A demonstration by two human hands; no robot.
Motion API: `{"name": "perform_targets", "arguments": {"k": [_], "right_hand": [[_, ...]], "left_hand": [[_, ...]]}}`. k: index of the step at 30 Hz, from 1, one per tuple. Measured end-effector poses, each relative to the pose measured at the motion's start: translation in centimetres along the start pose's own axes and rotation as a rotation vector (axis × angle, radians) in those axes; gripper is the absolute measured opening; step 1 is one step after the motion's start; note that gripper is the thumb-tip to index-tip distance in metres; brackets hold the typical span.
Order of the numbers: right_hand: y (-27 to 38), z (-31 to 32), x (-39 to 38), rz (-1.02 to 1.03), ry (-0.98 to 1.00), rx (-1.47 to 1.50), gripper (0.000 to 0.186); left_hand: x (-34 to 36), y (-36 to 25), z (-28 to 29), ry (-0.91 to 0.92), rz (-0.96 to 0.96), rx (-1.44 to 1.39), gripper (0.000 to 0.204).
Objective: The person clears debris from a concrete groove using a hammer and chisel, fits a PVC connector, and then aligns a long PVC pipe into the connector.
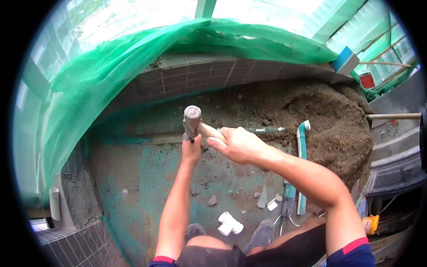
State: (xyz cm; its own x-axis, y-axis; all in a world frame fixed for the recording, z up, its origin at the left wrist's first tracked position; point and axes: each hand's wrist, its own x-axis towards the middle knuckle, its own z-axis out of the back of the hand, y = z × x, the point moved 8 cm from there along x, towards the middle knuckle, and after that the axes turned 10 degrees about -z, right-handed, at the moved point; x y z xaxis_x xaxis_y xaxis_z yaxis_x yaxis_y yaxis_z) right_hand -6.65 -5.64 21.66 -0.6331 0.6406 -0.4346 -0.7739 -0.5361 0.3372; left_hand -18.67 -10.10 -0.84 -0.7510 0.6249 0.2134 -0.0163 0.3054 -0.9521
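Held close to the camera, a hammer [193, 121] is gripped by its wooden handle in the right hand [238, 144], seemingly so that the fingers are kept clear of the heavy head. The left hand [191, 150] is partly covered by that head; its fingers are curled in, but whether anything is held cannot be told. Both hands are positioned above the middle of the floor [129, 189]. At its near edge, a white pipe tee [230, 224] is set between two shoes [260, 233], where it could be kicked. Toward the right edge, a teal pipe [302, 149] and a soil heap [344, 133] are in the way of footing. The far edge is bounded by a tiled wall [191, 76], partly draped with green netting [102, 89].
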Motion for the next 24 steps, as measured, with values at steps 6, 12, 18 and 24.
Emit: {"name": "perform_targets", "arguments": {"k": [6,12,18,24], "right_hand": [[-2.2,2.6,-1.9,-0.037,-0.013,0.171,0.063],[1.8,6.1,-2.6,0.008,-0.014,0.225,0.062],[5.6,11.2,-3.1,0.406,-0.234,0.537,0.055],[0.1,1.4,2.7,-0.07,-0.019,-0.066,0.059]], "left_hand": [[1.2,-1.1,2.7,-0.099,0.004,-0.13,0.041],[3.6,0.9,1.1,-0.041,0.145,0.095,0.042],[4.5,1.5,-1.9,0.057,-0.114,0.418,0.05],[4.6,2.4,-2.2,0.116,-0.025,0.408,0.044]]}}
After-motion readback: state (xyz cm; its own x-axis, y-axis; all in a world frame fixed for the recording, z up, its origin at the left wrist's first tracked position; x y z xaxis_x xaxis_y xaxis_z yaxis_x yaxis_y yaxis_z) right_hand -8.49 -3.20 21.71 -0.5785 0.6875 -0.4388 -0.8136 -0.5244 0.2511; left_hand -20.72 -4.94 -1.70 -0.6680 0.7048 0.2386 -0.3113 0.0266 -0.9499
